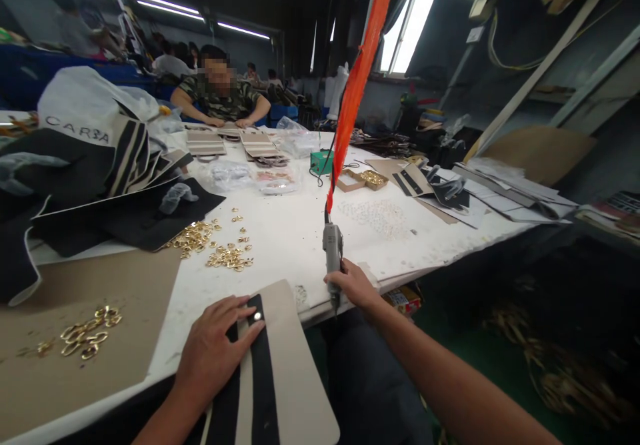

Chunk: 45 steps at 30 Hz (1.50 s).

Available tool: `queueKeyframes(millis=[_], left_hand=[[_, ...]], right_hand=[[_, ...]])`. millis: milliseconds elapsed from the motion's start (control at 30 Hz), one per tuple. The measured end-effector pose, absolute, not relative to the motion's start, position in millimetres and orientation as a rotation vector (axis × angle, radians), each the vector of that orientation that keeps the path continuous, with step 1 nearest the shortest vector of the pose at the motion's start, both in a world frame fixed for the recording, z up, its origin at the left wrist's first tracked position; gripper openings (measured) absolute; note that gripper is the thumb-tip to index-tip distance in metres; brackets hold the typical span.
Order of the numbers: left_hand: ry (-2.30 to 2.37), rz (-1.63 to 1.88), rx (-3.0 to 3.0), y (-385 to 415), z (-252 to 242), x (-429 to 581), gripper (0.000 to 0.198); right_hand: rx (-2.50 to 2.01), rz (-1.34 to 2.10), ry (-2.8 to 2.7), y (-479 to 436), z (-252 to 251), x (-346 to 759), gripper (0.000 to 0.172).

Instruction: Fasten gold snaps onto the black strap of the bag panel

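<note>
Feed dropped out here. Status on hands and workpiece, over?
Left hand flat on striped panel. Right hand closed on hanging power tool. Gold fittings lie beyond, apart.

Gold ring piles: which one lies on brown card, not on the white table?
The small pile left of the left hand, on the brown card sheet; the two larger piles farther back lie on the white tabletop.
</note>
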<state>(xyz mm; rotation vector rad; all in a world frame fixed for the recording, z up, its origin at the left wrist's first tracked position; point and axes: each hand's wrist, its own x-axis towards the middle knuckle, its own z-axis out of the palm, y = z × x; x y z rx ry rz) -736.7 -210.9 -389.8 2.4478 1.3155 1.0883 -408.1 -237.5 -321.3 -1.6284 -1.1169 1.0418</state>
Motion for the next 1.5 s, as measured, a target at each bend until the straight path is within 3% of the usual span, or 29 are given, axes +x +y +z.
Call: queueKeyframes(millis=[133, 233, 433, 600, 800, 1100, 1500], left_hand=[[1.336, 1.069, 2.477, -211, -393, -737, 0.03], [1.341, 1.081, 2.487, -213, -392, -737, 0.033], [1.315, 1.108, 2.486, -215, -388, -735, 0.029], [1.378, 1.053, 2.424, -226, -380, -731, 0.021], [1.425, 1.023, 2.314, -235, -371, -726, 0.023], [1.448, 1.023, 2.32, -237, -374, -724, 0.023], [1.415, 1.026, 2.316, -238, -375, -722, 0.022]], right_hand=[[-1.256, 1.27, -0.86, -239, -301, -441, 0.062], [-1.018, 1.215, -0.809, -235, -280, -463, 0.06], [-0.99, 1.112, -1.025, -226, -263, -482, 0.049], [-1.166, 1.117, -1.122, -236, -268, -489, 0.067], [-0.897, 1.444, -0.894, -236, -270, -514, 0.06], [-0.902, 1.193, -1.096, -224, -287, -543, 0.044], [-0.942, 0.969, -1.273, -218, -310, -556, 0.036]])
